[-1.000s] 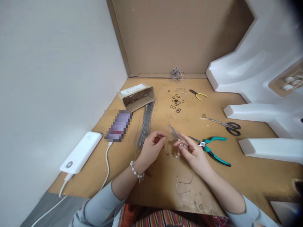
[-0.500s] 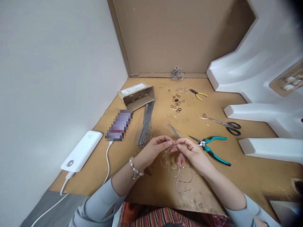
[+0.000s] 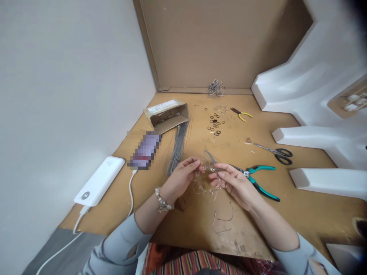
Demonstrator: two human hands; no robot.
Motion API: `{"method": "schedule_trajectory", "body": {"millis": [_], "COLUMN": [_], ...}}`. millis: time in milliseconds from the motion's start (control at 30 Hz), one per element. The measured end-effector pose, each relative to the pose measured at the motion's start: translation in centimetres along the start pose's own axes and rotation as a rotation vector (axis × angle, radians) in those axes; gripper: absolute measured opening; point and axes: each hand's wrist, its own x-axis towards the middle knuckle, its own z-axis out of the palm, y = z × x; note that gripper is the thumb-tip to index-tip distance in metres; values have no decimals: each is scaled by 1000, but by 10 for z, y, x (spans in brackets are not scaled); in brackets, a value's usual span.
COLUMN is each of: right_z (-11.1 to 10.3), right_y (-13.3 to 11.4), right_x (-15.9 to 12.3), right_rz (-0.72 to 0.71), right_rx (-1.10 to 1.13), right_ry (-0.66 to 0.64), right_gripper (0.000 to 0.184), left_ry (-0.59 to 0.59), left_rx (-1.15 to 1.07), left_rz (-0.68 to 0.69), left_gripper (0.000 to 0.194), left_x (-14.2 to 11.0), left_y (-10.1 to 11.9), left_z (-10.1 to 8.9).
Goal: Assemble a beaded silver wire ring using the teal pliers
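Between my hands hangs a looped wire piece [image 3: 211, 191] with small clear beads along it. My left hand [image 3: 189, 170] pinches its upper left side between thumb and fingers. On the other side, my right hand [image 3: 232, 181] grips it near a clear bead, its lower fingers behind the loop. Two bent bits of wire [image 3: 222, 232] lie on the table below. Just beyond my hands is a small bunch of straight wires [image 3: 210, 154]; a larger wire bundle [image 3: 177, 147] lies past my left hand. Teal-handled pliers [image 3: 259, 182] rest open beside my right hand.
Scissors [image 3: 282, 156] and yellow-handled pliers [image 3: 242, 115] lie to the right. Dark rings [image 3: 215, 121] are scattered mid-table. A cardboard box [image 3: 169, 118], a blurred phone [image 3: 145, 151] and a white power bank [image 3: 100, 181] stand left. White foam [image 3: 318, 178] juts in from the right.
My hands have moved apart from fingertip contact, the left one slightly left. The beaded wire loop has been raised and turned between them, and the two bent wires now show clearly on the table.
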Motion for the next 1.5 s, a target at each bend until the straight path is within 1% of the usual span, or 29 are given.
{"method": "schedule_trajectory", "body": {"millis": [67,133,233,300,400,500,567,633,800,900,1000,1067,1100,1167,1267,1367,1500], "right_z": [-1,-2,-2,0,2,2,0,-1,-1,0,2,2,3,3,4,3,1], "right_y": [1,3,6,7,7,6,4,2,3,7,10,11,11,9,6,3,2], "right_x": [1,2,1,1,0,0,0,0,0,1,2,2,2,1,0,0,1], "right_rz": [-40,-64,-68,-62,-25,54,90,97,65,42,15,-2,-8,-14,-9,-15,-12], "right_rx": [-20,-72,-133,-140,-127,-56,2,29,-26,-74,-130,-187,-218,-276,-330,-333,-359], "right_ry": [37,42,-6,-22,-6,-11,-29,-38,-53,-43,-35,-35,-35,-31,-16,2,31], "right_gripper": [29,24,24,24,23,22,23,24,25,24,25,27,28,30,31,30,26], "left_ry": [20,33,-21,-75,-131,-170,-134,-86,-42,-52,-47,-53,-67,-97,-91,-58,-43], "left_rx": [58,192,372,417,440,460,446,413,384,478,676,756,755,687,591,563,606], "left_rz": [18,32,24,34,76,44,29,43,53,66,166,218,213,156,100,100,101], "left_gripper": [22,20,23,21,21,23,25,25,25,23,21,22,23,24,25,24,20], "left_x": [0,-1,-3,-3,-3,-3,-3,-3,-3,-5,-7,-7,-7,-7,-6,-6,-6], "left_y": [0,-1,-2,-2,-2,-2,-2,-2,-1,0,0,0,0,0,0,-1,-3], "left_z": [1,2,4,4,4,4,4,4,4,6,8,8,7,6,5,5,6]}}
